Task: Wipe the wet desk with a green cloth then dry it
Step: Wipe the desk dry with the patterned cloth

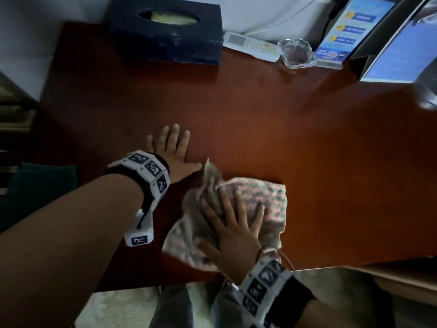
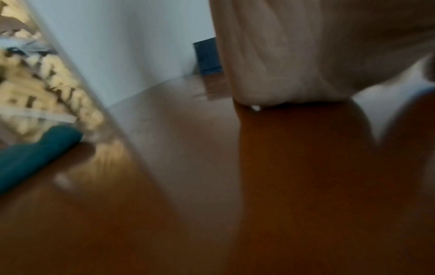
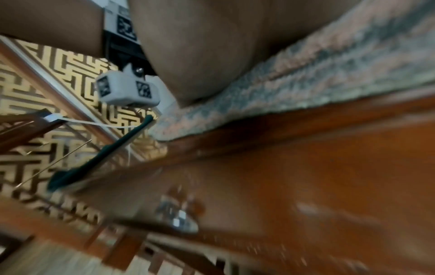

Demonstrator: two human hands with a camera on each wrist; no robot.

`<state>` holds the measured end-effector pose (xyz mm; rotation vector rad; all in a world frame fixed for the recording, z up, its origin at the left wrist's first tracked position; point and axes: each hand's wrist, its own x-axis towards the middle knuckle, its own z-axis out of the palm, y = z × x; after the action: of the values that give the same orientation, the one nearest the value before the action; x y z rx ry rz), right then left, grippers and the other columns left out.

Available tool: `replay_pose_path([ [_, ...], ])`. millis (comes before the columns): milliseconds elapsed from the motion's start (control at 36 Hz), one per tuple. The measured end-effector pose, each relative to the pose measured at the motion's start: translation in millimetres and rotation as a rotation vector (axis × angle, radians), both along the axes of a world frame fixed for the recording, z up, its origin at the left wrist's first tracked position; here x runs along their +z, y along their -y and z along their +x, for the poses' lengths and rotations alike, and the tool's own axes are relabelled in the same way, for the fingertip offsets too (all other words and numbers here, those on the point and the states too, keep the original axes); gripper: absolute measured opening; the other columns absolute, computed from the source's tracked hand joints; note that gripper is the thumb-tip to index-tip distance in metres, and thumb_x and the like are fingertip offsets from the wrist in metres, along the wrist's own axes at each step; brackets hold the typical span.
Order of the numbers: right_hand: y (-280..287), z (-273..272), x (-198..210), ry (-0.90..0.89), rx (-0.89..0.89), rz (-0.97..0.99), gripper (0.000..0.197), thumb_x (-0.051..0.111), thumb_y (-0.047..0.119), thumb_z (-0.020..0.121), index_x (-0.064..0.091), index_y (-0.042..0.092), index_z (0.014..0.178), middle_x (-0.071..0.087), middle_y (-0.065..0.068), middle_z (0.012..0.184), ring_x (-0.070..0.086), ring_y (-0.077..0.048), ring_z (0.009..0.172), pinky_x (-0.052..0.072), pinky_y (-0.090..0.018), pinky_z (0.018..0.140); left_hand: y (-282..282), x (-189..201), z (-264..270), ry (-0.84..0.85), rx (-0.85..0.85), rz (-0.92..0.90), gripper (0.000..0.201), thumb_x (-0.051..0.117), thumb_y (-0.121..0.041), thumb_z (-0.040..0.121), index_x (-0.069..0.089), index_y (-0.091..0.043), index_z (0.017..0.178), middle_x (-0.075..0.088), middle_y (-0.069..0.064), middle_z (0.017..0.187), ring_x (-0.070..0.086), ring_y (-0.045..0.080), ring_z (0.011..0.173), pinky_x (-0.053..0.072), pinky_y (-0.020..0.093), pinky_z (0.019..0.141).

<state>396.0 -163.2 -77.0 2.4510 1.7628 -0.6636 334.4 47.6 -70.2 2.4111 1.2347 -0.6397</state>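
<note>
My right hand (image 1: 236,223) lies flat with spread fingers on a mottled pink-grey cloth (image 1: 262,197), pressing it onto the red-brown desk (image 1: 307,150) near the front edge. The right wrist view shows that palm (image 3: 200,46) on the cloth (image 3: 306,74). Just left of the cloth, my left hand (image 1: 176,152) rests open and flat on the bare desk; its palm (image 2: 306,55) shows in the left wrist view. A dark green cloth (image 1: 40,185) lies at the desk's left edge, away from both hands, and shows as a green cloth (image 2: 30,156) in the left wrist view too.
Along the back stand a dark blue tissue box (image 1: 165,31), a white remote (image 1: 250,45), a glass ashtray (image 1: 296,53) and a blue sign stand (image 1: 347,31). A tilted blue panel (image 1: 402,50) and a glass object (image 1: 428,91) sit at the right.
</note>
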Motion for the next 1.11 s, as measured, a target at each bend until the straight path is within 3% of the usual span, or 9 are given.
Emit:
replay_pose_path([
  [83, 28.2, 5.2, 2.7, 0.015, 0.125, -0.015, 0.07, 0.023, 0.076, 0.086, 0.018, 0.046, 0.148, 0.017, 0.0, 0.159, 0.011, -0.032, 0.145, 0.005, -0.069, 0.101, -1.2, 0.2, 1.5, -0.018, 0.009, -0.002, 0.092, 0.029, -0.075, 0.083, -0.015, -0.028, 0.148, -0.027, -0.001, 0.154, -0.023, 0.022, 0.142, -0.011, 0.048, 0.114],
  [222, 74.8, 35.6, -2.4, -0.031, 0.297, 0.058, 0.081, 0.052, 0.072, 0.075, 0.027, 0.045, 0.147, 0.019, -0.001, 0.159, 0.012, -0.031, 0.146, 0.015, -0.062, 0.105, -2.8, 7.8, 3.9, -0.114, 0.003, -0.059, 0.091, 0.028, -0.073, 0.085, -0.026, -0.029, 0.144, -0.038, 0.0, 0.149, -0.032, 0.023, 0.138, -0.015, 0.049, 0.112],
  [278, 83.2, 44.1, -1.6, -0.054, 0.324, 0.068, 0.075, 0.052, 0.069, 0.078, 0.028, 0.046, 0.145, 0.019, 0.001, 0.159, 0.012, -0.029, 0.147, 0.015, -0.058, 0.107, -1.5, 8.7, 4.8, -0.12, 0.004, -0.064, 0.09, 0.027, -0.072, 0.086, -0.027, -0.029, 0.144, -0.039, 0.0, 0.148, -0.033, 0.023, 0.138, -0.015, 0.049, 0.112],
  [472, 16.5, 20.4, -0.3, -0.105, 0.156, 0.041, 0.049, 0.033, 0.056, 0.091, 0.029, 0.054, 0.139, 0.008, -0.003, 0.16, 0.0, -0.029, 0.145, -0.004, -0.065, 0.103, -2.6, 7.9, 6.1, -0.106, 0.003, -0.062, 0.09, 0.03, -0.072, 0.086, -0.024, -0.031, 0.145, -0.037, 0.0, 0.149, -0.03, 0.024, 0.139, -0.013, 0.051, 0.112],
  [583, -32.9, -13.8, -4.4, -0.094, 0.136, 0.058, 0.046, 0.028, 0.059, 0.092, 0.029, 0.056, 0.138, -0.012, 0.001, 0.157, -0.015, -0.026, 0.143, -0.019, -0.071, 0.098, -3.1, 8.5, 5.1, -0.086, 0.001, -0.071, 0.087, 0.032, -0.07, 0.086, -0.021, -0.034, 0.145, -0.035, -0.001, 0.15, -0.029, 0.024, 0.14, -0.014, 0.05, 0.112],
  [694, -29.6, -39.4, -11.4, -0.019, 0.226, 0.071, 0.046, 0.04, 0.062, 0.082, 0.052, 0.052, 0.125, 0.018, -0.006, 0.156, 0.013, -0.035, 0.144, 0.0, -0.072, 0.102, -4.4, 9.5, 7.0, -0.092, 0.015, -0.085, 0.086, 0.031, -0.071, 0.086, -0.02, -0.036, 0.145, -0.035, -0.003, 0.151, -0.029, 0.023, 0.139, -0.015, 0.05, 0.111],
  [833, 10.8, -22.1, -11.1, -0.037, 0.387, 0.115, 0.063, 0.043, 0.069, 0.082, 0.03, 0.051, 0.141, 0.013, 0.003, 0.16, 0.008, -0.03, 0.147, 0.005, -0.069, 0.103, -2.7, 8.1, 6.0, -0.082, 0.017, -0.052, 0.087, 0.031, -0.073, 0.084, -0.018, -0.035, 0.146, -0.031, -0.002, 0.152, -0.026, 0.023, 0.141, -0.012, 0.05, 0.112],
  [972, 60.6, 36.0, -9.5, -0.04, 0.256, 0.054, 0.068, 0.046, 0.071, 0.08, 0.029, 0.051, 0.143, 0.02, 0.003, 0.158, 0.021, -0.029, 0.143, 0.01, -0.061, 0.109, -1.3, 8.7, 6.4, -0.1, 0.008, -0.038, 0.088, 0.03, -0.073, 0.085, -0.022, -0.035, 0.145, -0.034, -0.002, 0.151, -0.028, 0.024, 0.14, -0.012, 0.05, 0.112],
  [1111, 91.5, 97.6, 2.5, 0.081, -0.088, -0.088, 0.063, 0.014, 0.077, 0.084, 0.004, 0.059, 0.143, -0.015, 0.011, 0.159, -0.016, -0.022, 0.145, -0.009, -0.055, 0.112, -2.8, 10.7, 5.7, -0.116, 0.004, -0.069, 0.088, 0.028, -0.073, 0.085, -0.025, -0.035, 0.143, -0.038, -0.002, 0.149, -0.031, 0.024, 0.138, -0.013, 0.051, 0.112],
])
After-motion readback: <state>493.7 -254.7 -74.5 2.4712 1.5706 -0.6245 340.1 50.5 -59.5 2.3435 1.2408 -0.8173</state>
